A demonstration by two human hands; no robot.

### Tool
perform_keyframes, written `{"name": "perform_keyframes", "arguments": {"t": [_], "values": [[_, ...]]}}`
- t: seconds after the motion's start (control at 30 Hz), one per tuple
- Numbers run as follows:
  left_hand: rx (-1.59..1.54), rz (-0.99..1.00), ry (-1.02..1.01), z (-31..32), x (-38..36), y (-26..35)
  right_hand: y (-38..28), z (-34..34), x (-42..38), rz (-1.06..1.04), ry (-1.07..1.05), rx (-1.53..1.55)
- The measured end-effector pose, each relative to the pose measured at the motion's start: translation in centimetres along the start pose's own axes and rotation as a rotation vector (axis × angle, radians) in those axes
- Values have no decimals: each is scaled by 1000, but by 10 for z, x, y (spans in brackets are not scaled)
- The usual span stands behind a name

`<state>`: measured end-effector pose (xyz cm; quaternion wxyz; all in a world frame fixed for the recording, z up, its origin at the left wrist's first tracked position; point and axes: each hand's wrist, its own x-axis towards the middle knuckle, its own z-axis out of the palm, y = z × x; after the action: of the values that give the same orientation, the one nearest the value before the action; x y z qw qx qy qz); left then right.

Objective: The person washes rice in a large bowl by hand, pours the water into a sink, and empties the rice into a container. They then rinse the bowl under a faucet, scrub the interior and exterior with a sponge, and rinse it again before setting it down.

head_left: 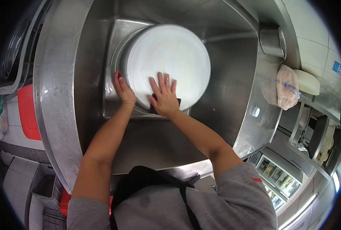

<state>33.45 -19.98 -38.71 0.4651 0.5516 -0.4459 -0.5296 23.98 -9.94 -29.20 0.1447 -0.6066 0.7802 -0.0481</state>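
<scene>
A large round metal pot [174,57] stands in the deep steel sink, its flat, whitish round face turned up. My left hand [124,91] rests against the left side of the pot, fingers stretched along its wall. Spread over the near part of the flat face is my right hand [165,97]. Beneath its palm a dark pad [154,109] shows at the edges, pressed on the metal. The rest of the pad is hidden by the hand.
The sink's wide steel rim [57,84] runs along the left. On the right ledge lie a plastic bag [288,87] and a whitish roll-shaped thing [308,82], near a metal container [271,41]. A red object [28,111] is beyond the left rim.
</scene>
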Motion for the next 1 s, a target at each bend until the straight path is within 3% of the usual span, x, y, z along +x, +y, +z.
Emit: {"name": "perform_keyframes", "arguments": {"t": [0.13, 0.17, 0.2, 0.27, 0.33, 0.4, 0.53, 0.6, 0.67, 0.73, 0.87, 0.93, 0.97, 1.0], "values": [[89, 5, -10, -1, -2, 6, 74, -8, -20, 42, -21, -124], [97, -4, -18, -2, -3, 6, 96, -11, -26, 138, 16, -162], [104, -14, -15, -5, -4, 5, 103, -17, -28, 256, 51, -188], [105, 10, -10, -2, -4, 8, 88, -6, -24, 260, 25, -270], [96, 18, -12, -2, -5, 6, 30, 3, -13, 84, -69, -92], [86, 42, -19, -4, -5, 3, -8, 4, 1, 77, 26, -35], [-1, -11, -9, 0, -2, -6, 7, -6, -8, -45, -43, 24], [-50, -57, -15, -1, -2, 0, 19, -30, -11, -25, -7, 236], [50, 11, -17, -4, -3, 4, 24, -35, -31, -99, 9, 264], [104, -8, -11, -4, -3, 3, 25, -21, -56, -266, -286, 82], [135, 46, -9, -4, -1, 5, 25, -22, -60, -376, -284, -19], [319, 98, -94, -11, 8, -5, 27, -26, -53, -245, -70, 289], [392, 83, -50, -8, 13, 18, 33, -33, -32, -285, -34, 276], [469, 54, -6, -4, 15, 46, 36, -41, -14, -5, -126, 408]]}}
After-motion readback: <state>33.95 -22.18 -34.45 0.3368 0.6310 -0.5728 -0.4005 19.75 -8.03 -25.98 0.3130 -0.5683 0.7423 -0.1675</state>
